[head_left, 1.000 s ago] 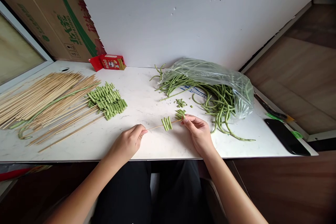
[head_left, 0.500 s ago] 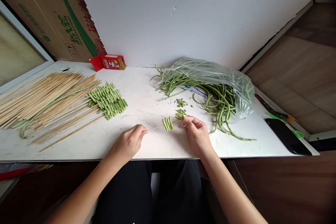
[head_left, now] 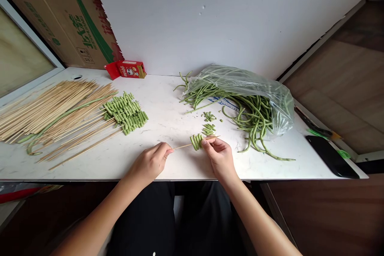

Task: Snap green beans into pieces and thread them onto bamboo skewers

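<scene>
My left hand (head_left: 154, 160) pinches the blunt end of a thin wooden skewer (head_left: 182, 146), held level just above the tabletop. Several short green bean pieces (head_left: 196, 142) are threaded crosswise on it, side by side. With thumb and fingers closed, my right hand (head_left: 219, 155) grips a bean piece on the skewer against that row; the fingers mostly hide it. The skewer's tip pokes out to the right past these fingers. Just behind my right hand lie loose cut bean pieces (head_left: 209, 129), and farther back a small heap of bean ends (head_left: 209, 116).
On the left, bean-laden skewers (head_left: 126, 112) lie stacked beside many bare skewers (head_left: 60, 104) and a long bean. Long green beans (head_left: 258, 116) spill from a clear plastic bag (head_left: 282, 100) on the right. A phone (head_left: 331, 157), a knife (head_left: 315, 124) and a red box (head_left: 132, 69) are around.
My right hand has moved left along the skewer, sliding a bean piece from the tip to the threaded row. The tip now shows beyond my fingers. The view has shifted slightly.
</scene>
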A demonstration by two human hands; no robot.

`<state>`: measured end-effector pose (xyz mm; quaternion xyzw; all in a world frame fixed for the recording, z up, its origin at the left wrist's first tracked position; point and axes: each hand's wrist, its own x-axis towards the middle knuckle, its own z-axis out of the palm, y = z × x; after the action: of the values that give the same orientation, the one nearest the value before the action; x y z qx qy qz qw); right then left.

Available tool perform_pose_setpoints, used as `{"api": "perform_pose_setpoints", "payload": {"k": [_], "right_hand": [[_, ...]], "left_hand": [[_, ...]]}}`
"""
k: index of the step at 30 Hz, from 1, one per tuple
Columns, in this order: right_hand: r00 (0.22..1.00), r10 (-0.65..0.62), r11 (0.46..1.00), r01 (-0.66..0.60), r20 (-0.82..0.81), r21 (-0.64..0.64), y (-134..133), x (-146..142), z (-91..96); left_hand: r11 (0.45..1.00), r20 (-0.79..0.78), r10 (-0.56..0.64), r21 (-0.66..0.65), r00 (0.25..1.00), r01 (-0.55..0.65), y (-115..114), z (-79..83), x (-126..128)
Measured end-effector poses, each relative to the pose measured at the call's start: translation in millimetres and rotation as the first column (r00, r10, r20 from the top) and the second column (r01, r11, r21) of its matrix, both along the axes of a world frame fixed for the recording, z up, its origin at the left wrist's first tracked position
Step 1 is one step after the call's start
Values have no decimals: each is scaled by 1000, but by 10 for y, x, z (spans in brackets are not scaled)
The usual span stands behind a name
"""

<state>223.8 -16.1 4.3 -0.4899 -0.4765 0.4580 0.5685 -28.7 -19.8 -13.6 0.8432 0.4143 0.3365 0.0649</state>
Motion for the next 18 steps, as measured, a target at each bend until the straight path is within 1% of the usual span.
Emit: {"api": "perform_pose_setpoints", "payload": {"k": [3,7,8,10,12,13,14,16,17,18], "right_hand": [[999,4,1000,-4,-34,-14,-4,-8,-16],[996,-23,998,18,-81,-61,-6,-9,-26],[995,-34,997,28,-92,-66,-4,-5,-29],[993,-51,997,44,-104,-65,3,8,-42],[993,-63,997,58,-100,-48,16,25,-71],[993,-67,997,63,-96,-40,24,33,-90],[993,-69,997,66,-92,-34,31,42,-111],[993,-68,998,66,-91,-23,44,56,-152],[994,-63,998,62,-94,-19,48,63,-170],[994,-58,998,57,-96,-14,50,69,-186]], "left_hand": [[1000,6,-5,-10,1000,5,-6,-10,1],[1000,2,14,-24,1000,-14,15,-22,-4],[1000,-5,19,-8,1000,-19,30,-9,-4],[996,-20,61,70,998,-59,61,61,6],[973,-18,148,183,989,-143,56,210,26],[956,-3,187,231,982,-181,23,315,34],[943,15,199,270,980,-195,-41,435,35],[935,75,149,313,986,-165,-273,683,-6],[938,109,140,303,984,-167,-438,788,-56],[954,125,131,253,984,-159,-628,863,-127]]}}
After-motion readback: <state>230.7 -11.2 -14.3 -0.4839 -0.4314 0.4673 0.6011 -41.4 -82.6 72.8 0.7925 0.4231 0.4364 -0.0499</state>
